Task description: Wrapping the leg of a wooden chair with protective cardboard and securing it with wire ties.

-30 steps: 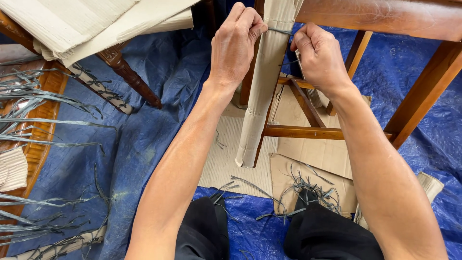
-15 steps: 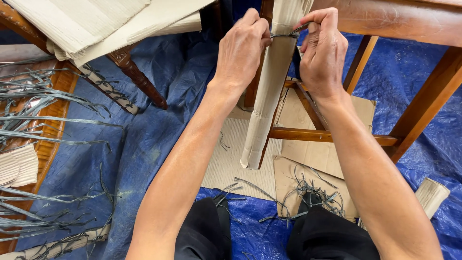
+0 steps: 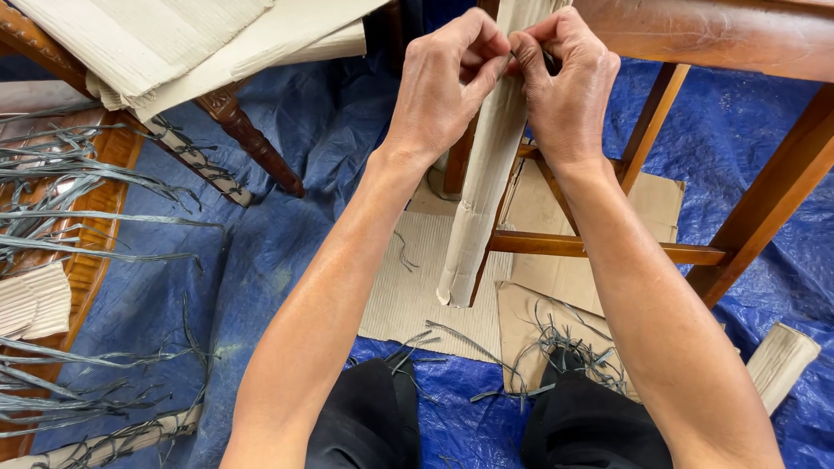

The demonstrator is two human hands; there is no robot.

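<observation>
Corrugated cardboard (image 3: 482, 200), rolled into a long pale strip, hangs down from the top of the head camera's view, its lower end free above the floor and its upper end pinched between two bare hands. The left hand (image 3: 447, 82) and the right hand (image 3: 569, 87) meet at the top of the strip, knuckles nearly touching, fingers bunched together and clamped on the cardboard's upper edge and on a thin dark strand (image 3: 547, 59) that shows between the fingertips; whether that strand is cord or a tool cannot be told. The grip looks set to keep the strip taut and upright against the wooden chair frame (image 3: 695, 174), whose brown rails and legs stand just behind it.

Below, flat cardboard sheets (image 3: 417, 295) lie on a crumpled blue tarpaulin (image 3: 295, 208) that covers the floor, apparently to catch scraps. Grey fibre strands (image 3: 95, 217) are strewn at the left, and a smaller tangle (image 3: 565, 347) rests near the person's dark-clad knees (image 3: 365, 426). More folded cardboard (image 3: 156, 43) sits on a second chair at upper left, and another cardboard roll (image 3: 782, 360) lies at lower right.
</observation>
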